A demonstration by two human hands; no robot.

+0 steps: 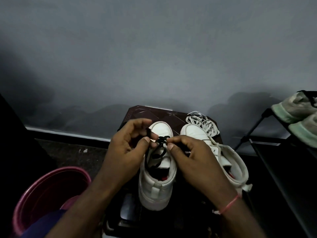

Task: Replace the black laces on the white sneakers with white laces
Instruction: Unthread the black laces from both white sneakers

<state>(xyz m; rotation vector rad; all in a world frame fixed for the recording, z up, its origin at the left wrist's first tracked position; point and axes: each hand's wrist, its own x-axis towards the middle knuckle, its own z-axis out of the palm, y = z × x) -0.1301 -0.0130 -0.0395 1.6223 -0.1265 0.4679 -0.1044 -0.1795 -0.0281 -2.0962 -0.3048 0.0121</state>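
Observation:
Two white sneakers stand side by side on a dark stool (137, 112), toes pointing away from me. The left sneaker (158, 182) still carries a black lace (158, 154) through its lower eyelets. My left hand (127, 152) pinches the black lace near the toe end, thumb against curled fingers. My right hand (192, 157) pinches the same lace from the other side. The right sneaker (229, 162) has a white lace in it. A loose heap of white lace (204, 125) lies by its toe.
A pink bucket (46, 194) stands at the lower left on the floor. A black metal rack (267, 134) at the right holds a pair of worn greenish shoes (298, 114). A grey wall rises close behind the stool.

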